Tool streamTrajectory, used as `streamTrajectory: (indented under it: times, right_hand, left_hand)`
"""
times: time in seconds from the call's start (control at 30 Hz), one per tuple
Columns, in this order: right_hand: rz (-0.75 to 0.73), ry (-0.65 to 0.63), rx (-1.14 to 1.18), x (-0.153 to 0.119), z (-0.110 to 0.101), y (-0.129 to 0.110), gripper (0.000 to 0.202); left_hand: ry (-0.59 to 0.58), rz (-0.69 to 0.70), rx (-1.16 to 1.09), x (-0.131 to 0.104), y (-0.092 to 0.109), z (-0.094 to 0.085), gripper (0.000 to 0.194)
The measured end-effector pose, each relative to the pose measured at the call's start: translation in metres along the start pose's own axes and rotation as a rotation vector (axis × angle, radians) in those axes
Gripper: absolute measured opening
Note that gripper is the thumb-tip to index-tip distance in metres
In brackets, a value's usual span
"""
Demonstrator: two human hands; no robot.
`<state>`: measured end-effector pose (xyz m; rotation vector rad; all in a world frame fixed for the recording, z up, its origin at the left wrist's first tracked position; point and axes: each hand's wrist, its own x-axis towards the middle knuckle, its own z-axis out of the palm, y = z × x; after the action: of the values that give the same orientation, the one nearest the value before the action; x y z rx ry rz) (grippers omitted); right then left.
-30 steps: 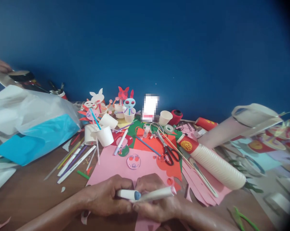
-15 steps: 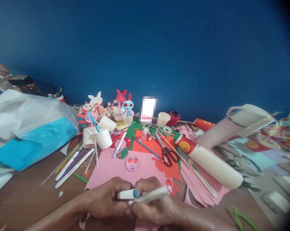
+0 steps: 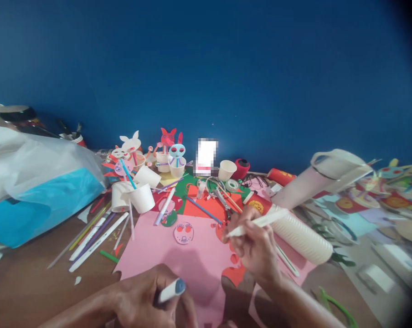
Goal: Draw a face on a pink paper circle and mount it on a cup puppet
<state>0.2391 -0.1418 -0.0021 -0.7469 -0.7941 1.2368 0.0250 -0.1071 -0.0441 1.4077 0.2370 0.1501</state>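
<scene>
In my left hand [image 3: 147, 296], low at the front, is a white piece with a blue end [image 3: 172, 290], which looks like a marker cap. My right hand [image 3: 259, 246] grips a white marker [image 3: 260, 223] like a pen, its tip pointing left over red paper scraps. Pink paper [image 3: 151, 246] lies between and beyond the hands. On it rests a round pink face [image 3: 183, 233] with red eyes, drawn lashes and a mouth. Red cut paper [image 3: 235, 274] lies beside my right wrist.
Paper cups [image 3: 142, 198] with straw figures stand at the back left, by a plastic bag [image 3: 55, 182]. Scissors [image 3: 223, 200] lie behind my right hand. Stacked cups [image 3: 305, 237] and a white pitcher [image 3: 301, 182] are to the right. Markers [image 3: 98, 243] lie at left.
My hands, together before, have come apart. The right one has moved up and right with the marker; the left keeps the blue-ended piece. The view has shifted slightly.
</scene>
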Motion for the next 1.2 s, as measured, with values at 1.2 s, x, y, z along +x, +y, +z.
streamTrajectory:
  times: [1.2]
  right_hand:
    - [0.153,0.035,-0.179,0.027,-0.007,0.033,0.019]
  left_hand:
    - [0.645,-0.015,0.896,-0.002,-0.003,-0.056,0.029]
